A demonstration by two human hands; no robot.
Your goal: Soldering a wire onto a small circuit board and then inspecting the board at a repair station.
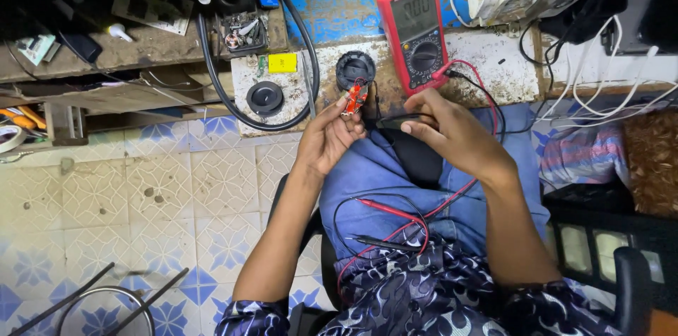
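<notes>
Head view, left hand: the left hand [326, 139] is pinching a small red circuit board [354, 98] between thumb and fingertips, above the lap.
Right hand: the right hand [452, 131] is closing its fingers around a slim black probe [395, 122], just beside the board.
Meter: a red handheld multimeter with a grey display [414, 31] is lying on the worn white bench edge [494, 67], its red and black leads [395, 212] trailing across the blue trousers [367, 173].
</notes>
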